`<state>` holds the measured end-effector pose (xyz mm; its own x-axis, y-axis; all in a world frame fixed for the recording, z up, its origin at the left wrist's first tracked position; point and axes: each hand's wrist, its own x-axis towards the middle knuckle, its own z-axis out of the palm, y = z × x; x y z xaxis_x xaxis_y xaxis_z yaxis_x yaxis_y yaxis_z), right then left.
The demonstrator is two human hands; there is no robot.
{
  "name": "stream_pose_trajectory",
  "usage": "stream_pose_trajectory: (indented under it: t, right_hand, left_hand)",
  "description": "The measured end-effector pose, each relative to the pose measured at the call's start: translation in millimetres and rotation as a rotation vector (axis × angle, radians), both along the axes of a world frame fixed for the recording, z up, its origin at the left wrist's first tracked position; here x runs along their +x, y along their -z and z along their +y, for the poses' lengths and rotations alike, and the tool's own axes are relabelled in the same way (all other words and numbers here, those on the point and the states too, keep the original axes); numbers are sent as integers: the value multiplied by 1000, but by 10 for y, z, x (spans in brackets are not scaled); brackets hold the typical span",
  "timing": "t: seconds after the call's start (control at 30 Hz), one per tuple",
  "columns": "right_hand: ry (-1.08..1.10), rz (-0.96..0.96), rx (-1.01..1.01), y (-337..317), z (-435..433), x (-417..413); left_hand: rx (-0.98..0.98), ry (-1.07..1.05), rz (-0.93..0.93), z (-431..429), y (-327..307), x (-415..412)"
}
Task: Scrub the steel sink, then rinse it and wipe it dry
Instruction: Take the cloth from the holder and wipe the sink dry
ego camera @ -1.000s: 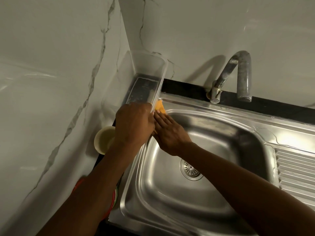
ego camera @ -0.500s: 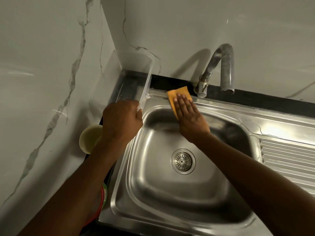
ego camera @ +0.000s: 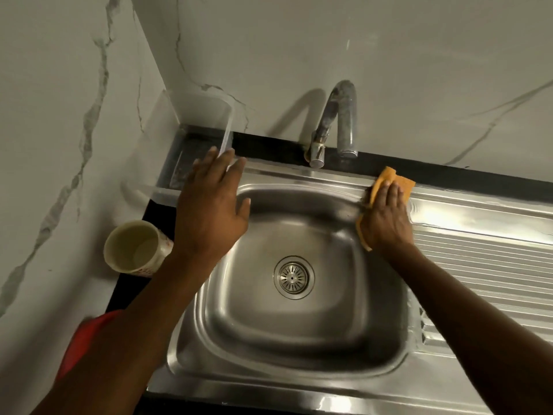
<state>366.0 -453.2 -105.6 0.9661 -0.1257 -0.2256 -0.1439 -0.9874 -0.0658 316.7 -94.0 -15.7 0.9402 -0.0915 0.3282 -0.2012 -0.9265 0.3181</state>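
1. White marble-look walls (ego camera: 299, 55) with grey veins meet in a corner at the back left. A black worktop (ego camera: 434, 173) runs as a narrow strip along the foot of the back wall.
2. Set into that worktop is the steel sink (ego camera: 299, 381), its basin in the middle of the view with a round drain (ego camera: 294, 277) in the floor. A ribbed draining board (ego camera: 484, 265) stretches off to the right.
3. A curved metal tap (ego camera: 335, 121) stands behind the basin, its spout over the back rim.
4. A clear plastic box (ego camera: 228, 127) sits in the back-left corner, just beside the sink's edge.
5. A pale cup (ego camera: 134, 247) stands on the worktop left of the basin. A red thing (ego camera: 86, 339) lies nearer the person, partly hidden by the left forearm.
6. An orange cloth (ego camera: 392, 179) lies on the sink's back rim, right of the tap, where basin and draining board meet.
7. The right hand (ego camera: 386, 217) lies flat on the cloth with straight fingers pressing it to the steel. Its grip is not closed round anything.
8. The left hand (ego camera: 209, 208) is spread over the basin's back-left corner. Its fingertips reach the near corner of the box, its thumb is out over the basin, and its grip is wide and holds nothing.
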Motion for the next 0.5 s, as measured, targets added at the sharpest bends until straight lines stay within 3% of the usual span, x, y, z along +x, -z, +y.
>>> stream_pose_trajectory:
  t: [0.17, 0.27, 0.5]
  right_hand:
    - [-185, -144, 116, 41, 765, 260]
    - [-148, -153, 148, 40, 1077, 358]
    - [-420, -186, -66, 139, 303, 489]
  left_hand:
    - [-18, 94, -26, -302, 115, -109]
    - [-6, 111, -15, -456, 209, -205]
    - [8, 158, 51, -930, 321, -393]
